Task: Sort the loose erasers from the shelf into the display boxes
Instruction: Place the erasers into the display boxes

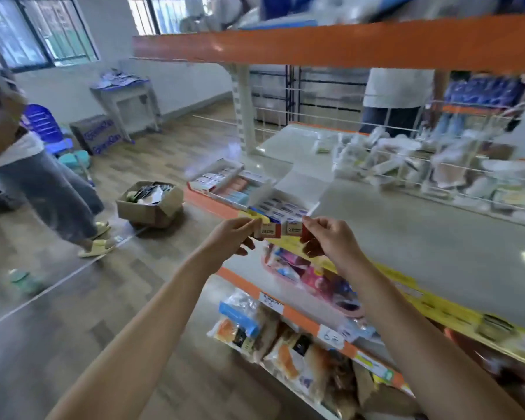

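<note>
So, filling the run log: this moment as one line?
left hand pinches eraser | right hand pinches eraser | both before display boxes | none placed

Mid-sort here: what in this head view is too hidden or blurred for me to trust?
- Print on the two erasers, left and right: too small and soft to read beyond "28".
- Right hand: its fingers cover the red end of its eraser.
- Nearest display box: front rows hidden behind the held erasers, so its free slots are unknown.
- Wire basket contents: motion-blurred.
- Lower shelf price tags: unreadable.
</note>
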Demonstrator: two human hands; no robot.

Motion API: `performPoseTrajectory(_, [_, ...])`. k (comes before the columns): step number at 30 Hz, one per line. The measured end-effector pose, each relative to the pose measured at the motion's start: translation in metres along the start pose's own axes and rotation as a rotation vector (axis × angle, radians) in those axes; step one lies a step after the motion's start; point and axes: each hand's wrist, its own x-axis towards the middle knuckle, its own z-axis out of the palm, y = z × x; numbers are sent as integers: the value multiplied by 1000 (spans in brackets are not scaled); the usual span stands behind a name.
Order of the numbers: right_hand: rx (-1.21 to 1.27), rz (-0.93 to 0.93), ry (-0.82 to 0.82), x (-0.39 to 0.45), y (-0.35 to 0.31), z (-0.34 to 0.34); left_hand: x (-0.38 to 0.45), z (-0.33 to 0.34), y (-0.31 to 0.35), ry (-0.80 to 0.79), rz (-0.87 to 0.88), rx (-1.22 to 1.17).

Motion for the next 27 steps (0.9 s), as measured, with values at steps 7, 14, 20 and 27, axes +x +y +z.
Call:
performPoseTrajectory(7, [15,-29,21,95,-22,79,75,-91,-26,73,6,-50])
performPoseTrajectory(14, [-99,-64,1,200,-56,140,170,-175,-25,69,16,-35])
performPoseTrajectory(20, [-425,-67,16,269,-50,188,239,-230,-37,-5,4,-61])
performPoseTrajectory(27, [-690,20,82,309,-45,232,309,-270,-52,-191,63,24])
